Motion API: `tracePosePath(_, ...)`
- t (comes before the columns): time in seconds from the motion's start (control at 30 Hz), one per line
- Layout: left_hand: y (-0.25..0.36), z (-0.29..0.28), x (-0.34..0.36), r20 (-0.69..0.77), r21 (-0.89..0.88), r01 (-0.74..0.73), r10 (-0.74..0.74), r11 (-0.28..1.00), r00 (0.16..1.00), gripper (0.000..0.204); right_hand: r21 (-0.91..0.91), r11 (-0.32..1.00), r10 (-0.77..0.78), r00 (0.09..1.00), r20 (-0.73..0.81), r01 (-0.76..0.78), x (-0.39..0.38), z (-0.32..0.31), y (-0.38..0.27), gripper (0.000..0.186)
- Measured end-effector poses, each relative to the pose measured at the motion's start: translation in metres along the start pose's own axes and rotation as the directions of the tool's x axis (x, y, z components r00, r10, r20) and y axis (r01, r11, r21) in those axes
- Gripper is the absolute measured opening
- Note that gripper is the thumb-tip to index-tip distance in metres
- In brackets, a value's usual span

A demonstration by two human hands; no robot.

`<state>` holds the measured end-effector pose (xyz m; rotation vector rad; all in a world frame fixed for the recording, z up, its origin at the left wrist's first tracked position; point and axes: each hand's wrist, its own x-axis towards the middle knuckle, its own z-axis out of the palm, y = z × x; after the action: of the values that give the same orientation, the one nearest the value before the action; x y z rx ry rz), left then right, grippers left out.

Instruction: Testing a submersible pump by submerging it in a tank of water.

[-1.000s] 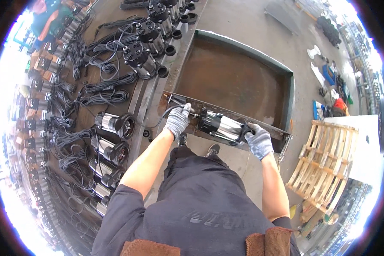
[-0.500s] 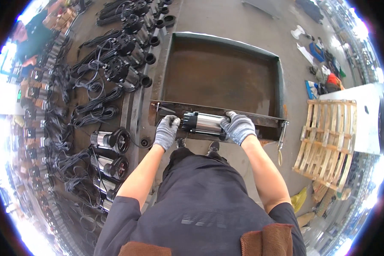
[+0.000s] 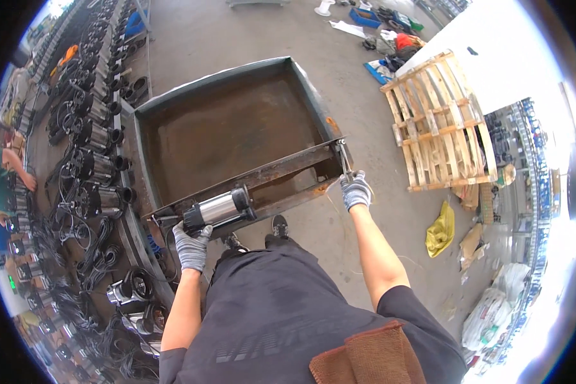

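Note:
A steel-and-black cylindrical pump (image 3: 216,208) lies along the rusty rail (image 3: 276,201) at the front of the dark metal tank. My left gloved hand (image 3: 192,243) is at the pump's left end, fingers curled on it, with a dark cable hanging nearby. My right gloved hand (image 3: 356,190) has left the pump and closes on a metal fitting (image 3: 344,160) at the rail's right end; a thin pale line hangs beside it.
The tank (image 3: 288,67) holds brown liquid or residue. Rows of pumps (image 3: 96,166) and coiled cables (image 3: 93,253) line the left, where another person (image 3: 0,182) works. A wooden pallet (image 3: 438,128), yellow sack (image 3: 440,230) and blue bins (image 3: 365,18) lie right and beyond.
The view has swung, shifting the tank leftward and showing more floor at right. My right hand has let go of the pump and moved right to the fitting. My left hand stays at the pump's left end.

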<state>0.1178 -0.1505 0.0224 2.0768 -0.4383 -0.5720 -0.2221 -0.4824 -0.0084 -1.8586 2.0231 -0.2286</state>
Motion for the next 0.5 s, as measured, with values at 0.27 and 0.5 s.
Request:
tracePosePath(0.27, -0.011, 0.002, 0.0, -0.034, 0.091, 0.026, -0.023, 0.995, 0.999, 0.071, 0.799, 0.521, 0.198, 0.953, 0.228, -0.299, 0.032, 0.068, 0.018, 0.014)
tracePosePath(0.5, 0.015, -0.001, -0.008, -0.047, 0.196, 0.05, -0.042, 0.979, 0.998, 0.07, 0.873, 0.214, -0.14, 0.87, 0.472, -0.439, -0.043, 0.011, -0.024, 0.013)
